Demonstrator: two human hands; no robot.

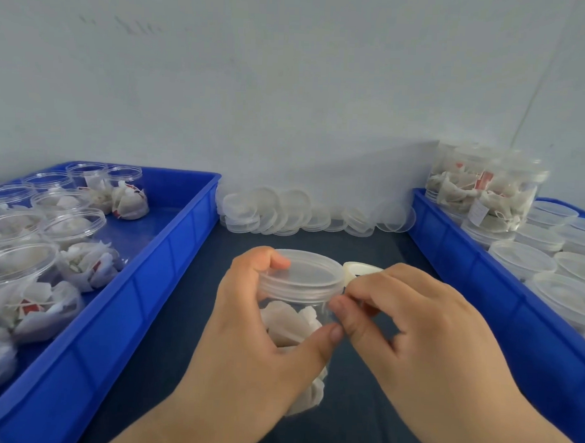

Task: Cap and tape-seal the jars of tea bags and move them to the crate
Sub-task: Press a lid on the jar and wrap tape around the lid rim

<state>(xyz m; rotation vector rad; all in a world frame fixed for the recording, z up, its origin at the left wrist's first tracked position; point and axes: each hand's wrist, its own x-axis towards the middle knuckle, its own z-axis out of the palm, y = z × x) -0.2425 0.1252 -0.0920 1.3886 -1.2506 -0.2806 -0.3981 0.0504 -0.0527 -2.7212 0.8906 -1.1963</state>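
A clear jar of tea bags (296, 321) with a translucent cap (304, 271) on it is held above the dark table, in the middle. My left hand (257, 326) grips the jar round its side, thumb at the front, index finger on the cap's far rim. My right hand (410, 325) holds a roll of clear tape (357, 270) behind its fingers, and its thumb and forefinger pinch the tape end at the jar's right side, just under the cap. The tape itself is too clear to make out.
A blue crate (122, 301) on the left holds several uncapped jars of tea bags (75, 227). A blue crate (481, 294) on the right holds several capped jars (522, 256), some stacked (484, 191). Loose caps (285, 211) lie piled along the wall.
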